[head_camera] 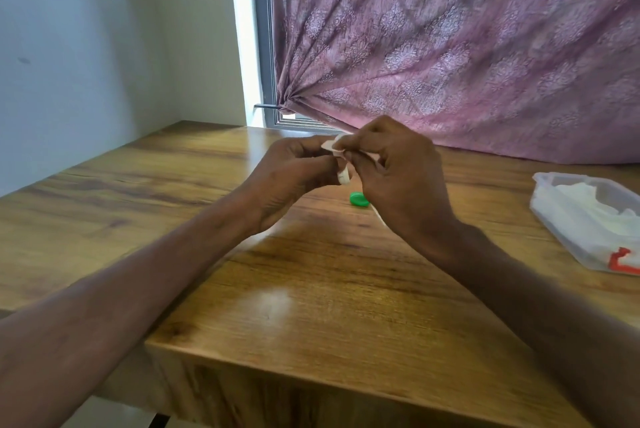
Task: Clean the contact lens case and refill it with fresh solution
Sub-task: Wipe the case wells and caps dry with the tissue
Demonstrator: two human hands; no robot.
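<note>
Above the wooden table [311, 289], left hand [291, 174] and right hand [398, 178] both pinch a small white plastic lens case [343, 178] (mostly hidden); a green round cap [358, 200] lies beyond.

White case [343, 178] mostly hidden between fingers [358, 159]; container [554, 216] edge-cropped.

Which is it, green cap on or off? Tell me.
Off. The green cap lies alone on the table, below the hands holding the case.
</note>
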